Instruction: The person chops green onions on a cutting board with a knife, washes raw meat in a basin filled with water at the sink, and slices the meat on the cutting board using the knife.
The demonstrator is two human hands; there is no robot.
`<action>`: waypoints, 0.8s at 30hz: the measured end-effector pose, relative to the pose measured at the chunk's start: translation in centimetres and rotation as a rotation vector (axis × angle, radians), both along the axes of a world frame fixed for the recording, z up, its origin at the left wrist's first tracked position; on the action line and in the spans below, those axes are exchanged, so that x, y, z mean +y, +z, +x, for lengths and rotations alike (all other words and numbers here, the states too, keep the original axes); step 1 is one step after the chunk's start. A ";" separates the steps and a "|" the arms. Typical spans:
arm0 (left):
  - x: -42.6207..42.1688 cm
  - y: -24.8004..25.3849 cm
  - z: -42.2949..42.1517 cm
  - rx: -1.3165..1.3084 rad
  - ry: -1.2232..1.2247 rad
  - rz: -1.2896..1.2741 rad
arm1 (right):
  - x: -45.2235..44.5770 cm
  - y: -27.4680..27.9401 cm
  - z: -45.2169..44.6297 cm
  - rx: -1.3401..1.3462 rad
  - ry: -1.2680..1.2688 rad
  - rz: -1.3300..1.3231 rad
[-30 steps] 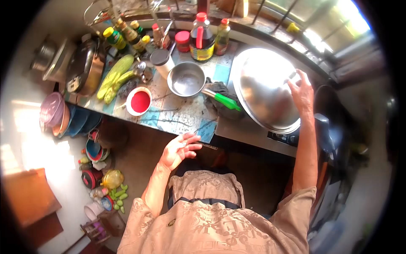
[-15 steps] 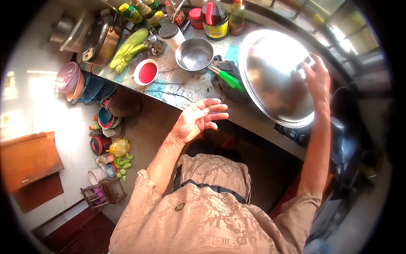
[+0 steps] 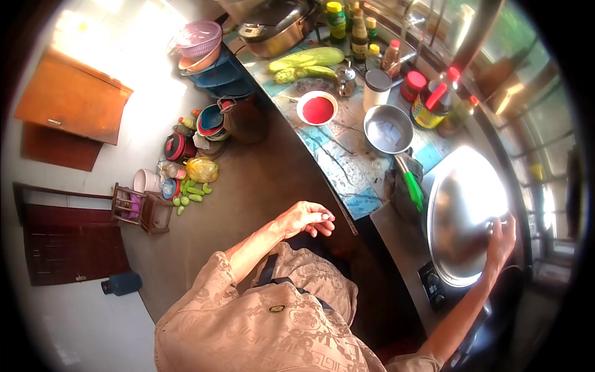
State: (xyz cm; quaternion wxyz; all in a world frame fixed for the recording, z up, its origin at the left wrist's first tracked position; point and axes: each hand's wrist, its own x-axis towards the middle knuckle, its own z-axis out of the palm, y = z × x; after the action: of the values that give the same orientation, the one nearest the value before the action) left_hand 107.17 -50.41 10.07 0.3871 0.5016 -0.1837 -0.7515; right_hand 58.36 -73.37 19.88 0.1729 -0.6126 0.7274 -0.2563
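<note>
My right hand (image 3: pixel 501 240) is closed on the knob of a large round metal lid (image 3: pixel 462 217), which lies over the stove at the right. My left hand (image 3: pixel 307 220) hangs in the air in front of the counter edge, fingers curled loosely and a little apart, holding nothing. Between the lid and the counter's middle stands a small metal saucepan (image 3: pixel 388 129) with a green handle (image 3: pixel 413 191). A dark cloth (image 3: pixel 404 204) lies under that handle. Left of the saucepan is a white bowl with red contents (image 3: pixel 317 108).
Green gourds (image 3: pixel 307 60), a rice cooker (image 3: pixel 276 28), a lidded white jar (image 3: pixel 376 90) and several bottles (image 3: pixel 359 37) line the back of the counter. Basins (image 3: pixel 211 118), vegetables (image 3: pixel 192 193) and a wooden stool (image 3: pixel 155 214) are on the floor at left.
The view has turned, so the counter and stove appear further right and the floor shows more. My left hand's fingers have curled in more. My right hand stays on the lid's knob.
</note>
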 end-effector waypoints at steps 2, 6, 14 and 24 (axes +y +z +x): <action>1.1 -0.5 1.4 -0.011 0.033 -0.016 | -0.1 -0.3 0.5 0.001 -0.018 -0.019; 0.7 -2.1 2.5 -0.018 -0.011 -0.013 | 4.1 1.1 1.8 -0.091 -0.095 -0.172; -4.2 -4.0 -0.5 -0.004 -0.662 -0.027 | 21.7 0.0 11.5 -0.452 -0.247 -0.076; 0.7 -7.3 -3.2 -0.053 -0.541 -0.059 | 35.6 -12.0 18.8 -0.728 -0.153 0.379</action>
State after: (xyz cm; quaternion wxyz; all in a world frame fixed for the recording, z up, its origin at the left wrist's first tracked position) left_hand 103.97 -49.68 2.75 0.1819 0.4424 -0.3429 -0.8084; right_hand 77.14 -37.78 7.86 0.5090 -0.3835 0.6965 -0.3297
